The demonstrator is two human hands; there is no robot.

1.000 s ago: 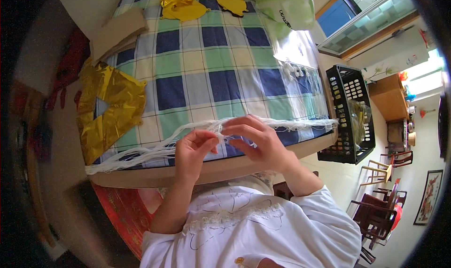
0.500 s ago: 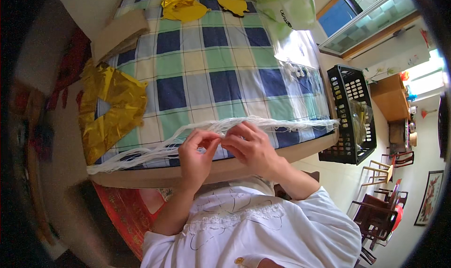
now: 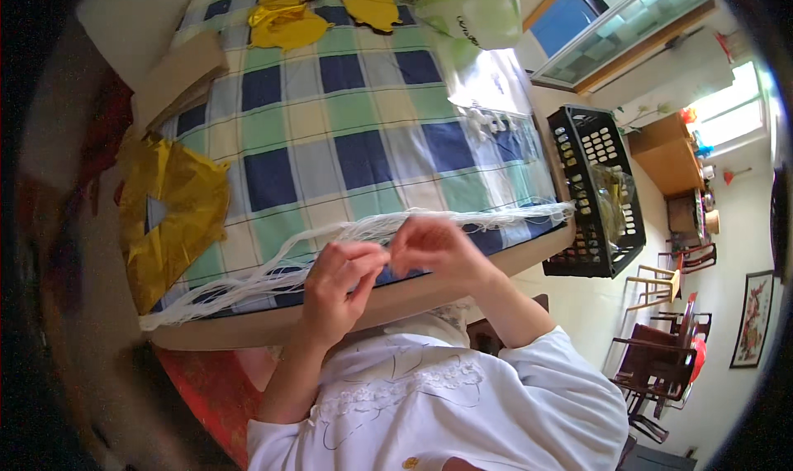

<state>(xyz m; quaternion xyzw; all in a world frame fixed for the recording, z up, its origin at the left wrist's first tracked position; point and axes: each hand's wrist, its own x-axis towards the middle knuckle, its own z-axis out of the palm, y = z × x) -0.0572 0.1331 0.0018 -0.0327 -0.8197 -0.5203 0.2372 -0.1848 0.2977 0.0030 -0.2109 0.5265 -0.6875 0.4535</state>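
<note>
Both hands have closed in, left hand [image 3: 340, 283] and right hand [image 3: 436, 248] pinching the white strings [image 3: 248, 283] together at the desk [image 3: 273, 326] edge; sorting looks unfinished, strands spread both ways.

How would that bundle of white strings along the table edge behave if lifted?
The white strings are probably floppy: they sag and fan out loosely. Likely very light and thin. Loose strands may tangle or slip apart between the left hand and right hand.
</note>
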